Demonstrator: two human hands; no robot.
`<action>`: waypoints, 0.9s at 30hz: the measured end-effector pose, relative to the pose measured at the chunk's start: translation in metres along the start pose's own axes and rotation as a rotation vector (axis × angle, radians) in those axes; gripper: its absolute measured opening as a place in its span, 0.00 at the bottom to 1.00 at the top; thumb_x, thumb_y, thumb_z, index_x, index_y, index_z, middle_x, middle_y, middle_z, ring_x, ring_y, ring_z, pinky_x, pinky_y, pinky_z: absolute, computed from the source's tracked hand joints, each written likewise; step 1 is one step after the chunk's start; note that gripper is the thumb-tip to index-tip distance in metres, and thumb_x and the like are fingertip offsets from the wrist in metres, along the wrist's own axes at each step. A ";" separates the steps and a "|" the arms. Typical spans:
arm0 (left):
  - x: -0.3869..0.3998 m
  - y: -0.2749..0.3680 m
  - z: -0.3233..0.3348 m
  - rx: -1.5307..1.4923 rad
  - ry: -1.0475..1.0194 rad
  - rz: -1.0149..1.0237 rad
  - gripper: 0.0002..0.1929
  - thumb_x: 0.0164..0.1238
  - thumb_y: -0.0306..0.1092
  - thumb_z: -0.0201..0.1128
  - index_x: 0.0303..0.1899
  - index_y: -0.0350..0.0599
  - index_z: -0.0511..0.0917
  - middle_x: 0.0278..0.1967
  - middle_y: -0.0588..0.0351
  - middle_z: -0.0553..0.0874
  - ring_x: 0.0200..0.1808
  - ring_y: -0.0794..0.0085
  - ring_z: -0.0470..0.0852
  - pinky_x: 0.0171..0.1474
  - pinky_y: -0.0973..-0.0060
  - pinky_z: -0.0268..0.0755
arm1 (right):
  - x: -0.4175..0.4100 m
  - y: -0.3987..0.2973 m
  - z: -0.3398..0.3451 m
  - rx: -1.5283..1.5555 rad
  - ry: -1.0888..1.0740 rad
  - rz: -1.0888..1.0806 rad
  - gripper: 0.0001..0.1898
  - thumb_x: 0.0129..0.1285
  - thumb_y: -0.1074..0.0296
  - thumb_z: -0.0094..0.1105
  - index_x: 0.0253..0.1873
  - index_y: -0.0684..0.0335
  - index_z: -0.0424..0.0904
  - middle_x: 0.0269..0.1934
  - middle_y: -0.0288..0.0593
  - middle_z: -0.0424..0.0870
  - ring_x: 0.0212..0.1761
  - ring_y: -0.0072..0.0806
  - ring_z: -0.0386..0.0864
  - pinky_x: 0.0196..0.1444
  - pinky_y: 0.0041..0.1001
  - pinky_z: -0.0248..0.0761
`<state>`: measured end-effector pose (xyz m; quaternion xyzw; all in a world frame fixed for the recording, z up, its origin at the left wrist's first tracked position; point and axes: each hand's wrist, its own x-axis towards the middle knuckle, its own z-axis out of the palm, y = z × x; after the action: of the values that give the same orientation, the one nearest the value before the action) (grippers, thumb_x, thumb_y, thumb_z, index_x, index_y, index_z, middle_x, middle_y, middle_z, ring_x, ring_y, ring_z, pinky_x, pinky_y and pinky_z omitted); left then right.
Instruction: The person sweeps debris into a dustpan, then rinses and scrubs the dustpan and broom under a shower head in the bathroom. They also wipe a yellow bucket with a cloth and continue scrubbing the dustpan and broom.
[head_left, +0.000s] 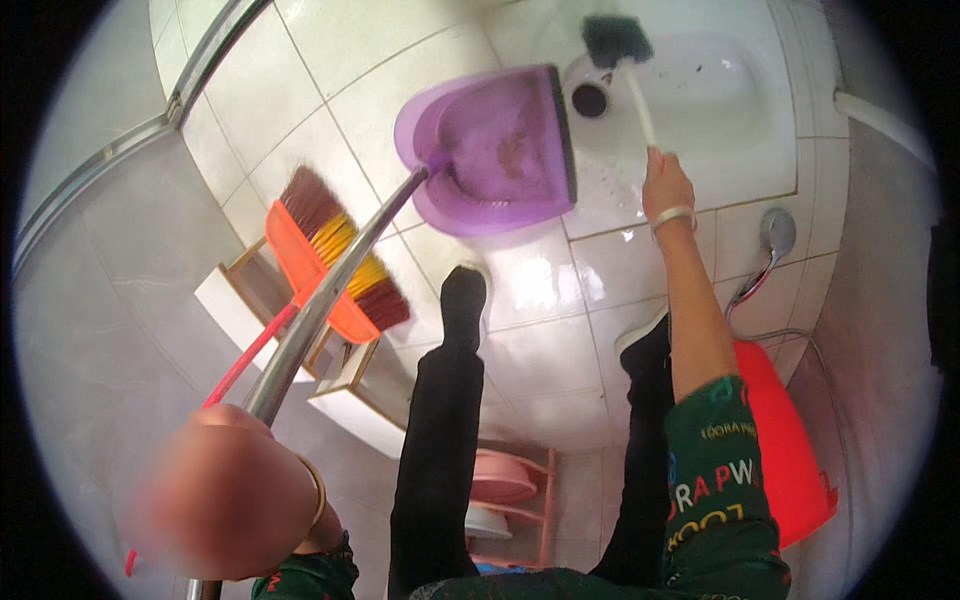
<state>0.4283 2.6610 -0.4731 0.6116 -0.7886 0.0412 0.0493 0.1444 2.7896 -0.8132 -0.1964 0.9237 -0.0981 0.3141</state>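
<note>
My right hand (666, 184) grips the white handle of a toilet brush (617, 41). The brush's dark head is over the far end of a white squat toilet (731, 127), near the round dark drain hole (589, 100). At the lower left, my left hand (225, 487), partly blurred, is closed round the metal pole of a purple dustpan (491, 150). The broom's red handle (251, 352) also runs into that hand. Brown dirt shows in the pan, whose lip faces the toilet. The broom head (326, 262), orange with brown and yellow bristles, is left of the pole.
A shower head (778, 232) with its hose lies on the tiles at right. Beside my right arm is a red plastic container (784, 442). White open-topped box-like pieces (360, 420) stand at left. A pink rack (550, 495) holds basins behind my legs.
</note>
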 end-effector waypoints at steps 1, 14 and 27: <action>-0.001 0.000 0.000 0.030 0.007 -0.003 0.07 0.65 0.33 0.52 0.33 0.41 0.72 0.27 0.57 0.76 0.30 0.70 0.74 0.38 0.75 0.65 | -0.007 -0.003 -0.006 -0.026 -0.117 -0.017 0.19 0.72 0.53 0.34 0.46 0.62 0.72 0.34 0.61 0.80 0.38 0.55 0.79 0.41 0.48 0.70; 0.002 -0.003 -0.001 0.316 -0.017 0.024 0.12 0.69 0.37 0.45 0.41 0.39 0.72 0.35 0.55 0.77 0.40 0.66 0.74 0.51 0.68 0.62 | -0.064 0.006 0.017 -0.231 -0.386 -0.183 0.14 0.70 0.57 0.39 0.43 0.63 0.69 0.29 0.56 0.80 0.34 0.53 0.79 0.37 0.47 0.72; 0.001 -0.017 0.001 0.139 -0.097 0.047 0.17 0.73 0.39 0.40 0.48 0.37 0.72 0.41 0.52 0.78 0.47 0.65 0.74 0.61 0.65 0.61 | -0.048 0.011 0.001 -0.281 -0.574 -0.273 0.16 0.71 0.57 0.38 0.48 0.63 0.69 0.34 0.57 0.81 0.40 0.53 0.79 0.44 0.47 0.71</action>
<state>0.4445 2.6558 -0.4741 0.5961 -0.7995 0.0670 -0.0326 0.1764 2.8198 -0.7919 -0.3793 0.7673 0.0483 0.5149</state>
